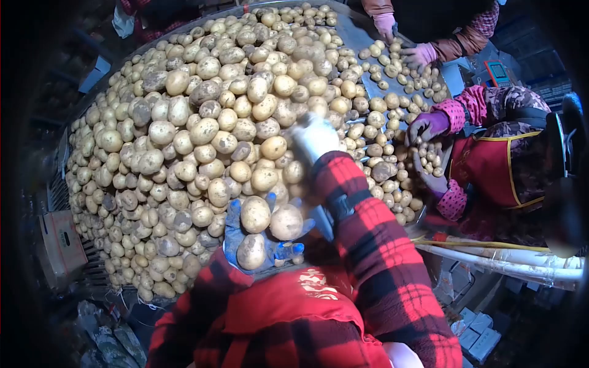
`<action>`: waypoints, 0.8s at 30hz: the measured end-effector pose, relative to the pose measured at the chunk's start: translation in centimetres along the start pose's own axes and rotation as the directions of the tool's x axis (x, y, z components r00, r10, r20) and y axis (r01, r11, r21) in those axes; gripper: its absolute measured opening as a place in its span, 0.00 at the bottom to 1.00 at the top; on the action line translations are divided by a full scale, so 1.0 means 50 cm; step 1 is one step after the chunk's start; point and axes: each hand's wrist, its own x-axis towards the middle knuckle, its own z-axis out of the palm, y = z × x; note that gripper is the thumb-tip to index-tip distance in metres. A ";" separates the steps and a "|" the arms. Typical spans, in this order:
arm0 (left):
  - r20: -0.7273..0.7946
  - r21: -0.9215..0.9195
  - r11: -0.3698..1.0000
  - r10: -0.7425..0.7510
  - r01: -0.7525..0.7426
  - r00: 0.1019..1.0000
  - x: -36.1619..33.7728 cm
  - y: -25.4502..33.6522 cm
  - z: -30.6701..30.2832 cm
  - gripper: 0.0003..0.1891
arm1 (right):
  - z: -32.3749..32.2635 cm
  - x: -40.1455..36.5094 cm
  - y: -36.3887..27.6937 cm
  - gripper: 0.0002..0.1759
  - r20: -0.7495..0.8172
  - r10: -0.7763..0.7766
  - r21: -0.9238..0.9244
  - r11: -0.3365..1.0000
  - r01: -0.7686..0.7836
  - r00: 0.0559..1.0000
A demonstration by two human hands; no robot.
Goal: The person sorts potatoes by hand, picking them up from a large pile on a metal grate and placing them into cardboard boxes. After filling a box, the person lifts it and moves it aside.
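My left hand (232,236), in a blue glove, is palm up near my apron with its fingers curled up around three potatoes (255,214). My right hand (316,138), in a white glove, reaches across the right part of a big heap of potatoes (202,132). Motion smears its fingers, so I cannot make out whether they grip a potato. Large potatoes lie to the left of this hand, and smaller ones (375,119) lie to its right.
A co-worker's purple-gloved hands (427,127) hold small potatoes at the right edge. Another person's pink-gloved hands (421,56) touch potatoes at the top right. A cardboard box (63,245) stands at the left, and white pipes (509,260) run along the lower right.
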 end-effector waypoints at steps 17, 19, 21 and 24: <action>-0.019 -0.063 0.995 0.071 -0.072 0.997 -0.052 0.032 -0.025 0.38 | -0.022 0.140 -0.060 0.35 0.338 -0.201 -0.023 0.975 0.221 0.919; -0.016 -0.051 0.996 0.067 -0.068 0.998 -0.051 0.034 -0.021 0.37 | -0.024 0.127 -0.046 0.32 0.243 -0.211 0.132 0.974 0.183 0.947; -0.008 -0.042 0.997 0.071 -0.071 0.997 -0.053 0.032 -0.017 0.37 | -0.039 0.107 0.015 0.31 0.251 -0.467 0.257 0.877 0.407 0.848; -0.012 -0.024 0.997 0.069 -0.069 0.998 -0.069 0.027 -0.009 0.36 | -0.082 0.023 0.054 0.29 0.358 -0.392 0.759 0.651 -0.020 0.847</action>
